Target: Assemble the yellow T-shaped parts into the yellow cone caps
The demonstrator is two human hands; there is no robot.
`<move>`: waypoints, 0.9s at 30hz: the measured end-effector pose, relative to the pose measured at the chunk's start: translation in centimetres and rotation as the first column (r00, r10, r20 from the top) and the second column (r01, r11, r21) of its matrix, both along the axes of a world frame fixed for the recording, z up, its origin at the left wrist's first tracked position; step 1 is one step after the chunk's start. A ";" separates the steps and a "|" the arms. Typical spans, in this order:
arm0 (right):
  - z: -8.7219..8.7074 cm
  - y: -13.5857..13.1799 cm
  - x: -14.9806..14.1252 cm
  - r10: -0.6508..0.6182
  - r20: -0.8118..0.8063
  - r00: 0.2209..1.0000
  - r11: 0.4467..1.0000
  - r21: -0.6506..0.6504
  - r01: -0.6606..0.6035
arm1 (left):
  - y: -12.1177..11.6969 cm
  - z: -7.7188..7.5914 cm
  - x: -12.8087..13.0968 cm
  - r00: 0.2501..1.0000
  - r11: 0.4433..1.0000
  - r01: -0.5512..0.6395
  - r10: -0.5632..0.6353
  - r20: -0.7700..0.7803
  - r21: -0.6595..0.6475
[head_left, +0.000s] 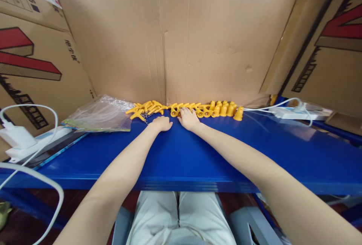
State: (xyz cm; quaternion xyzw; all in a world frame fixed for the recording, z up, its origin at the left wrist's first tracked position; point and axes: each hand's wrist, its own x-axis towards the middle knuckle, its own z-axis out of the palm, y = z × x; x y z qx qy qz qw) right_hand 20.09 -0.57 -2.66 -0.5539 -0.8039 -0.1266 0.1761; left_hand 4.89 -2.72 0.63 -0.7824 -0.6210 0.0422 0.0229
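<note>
My left hand (162, 123) rests on the blue tabletop with its fingers curled in; whether anything is inside cannot be seen. Just behind and left of it lies a heap of yellow branched plastic pieces (138, 114), with small dark metal bits, perhaps screws, (145, 116) beside them. My right hand (189, 119) lies with fingers stretched over a row of yellow pieces with round cup-like ends (207, 113), touching them and partly hiding some. Further right stand several yellow bell-shaped cups (239, 113), upright and close together.
A clear plastic bag (98, 116) lies left of the heap. White power strips with cables stand at the left (36, 141) and right (302, 112). A cardboard sheet (212, 45) walls off the back, with printed cartons (34, 60) at the sides. The blue table's front edge (181, 185) is near my lap.
</note>
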 end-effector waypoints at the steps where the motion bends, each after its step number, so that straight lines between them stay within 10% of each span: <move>1: -0.1 -0.5 0.6 0.002 -0.006 1.000 1.000 -0.002 -0.002 | 0.1 0.0 0.0 1.000 1.000 -0.003 0.003 0.008 -0.001; 10: 1.1 -2.0 5.8 -0.032 -0.024 0.999 0.999 -0.035 0.031 | 0.3 -0.1 -0.2 0.999 1.000 0.015 -0.015 -0.040 0.004; 17: 4.3 -0.5 12.3 -0.423 -0.234 0.876 0.900 0.002 0.435 | 0.4 -0.2 -0.2 0.998 1.000 0.014 -0.013 -0.056 0.010; 23: 2.1 -0.4 18.2 -0.592 -0.444 0.672 0.727 0.065 0.684 | 0.6 -0.2 -0.2 0.998 1.000 0.023 -0.023 -0.056 0.001; 27: 0.5 0.3 20.6 -0.642 -0.412 0.647 0.762 -0.248 0.598 | 0.4 0.0 -0.2 0.999 1.000 0.018 -0.018 -0.041 -0.006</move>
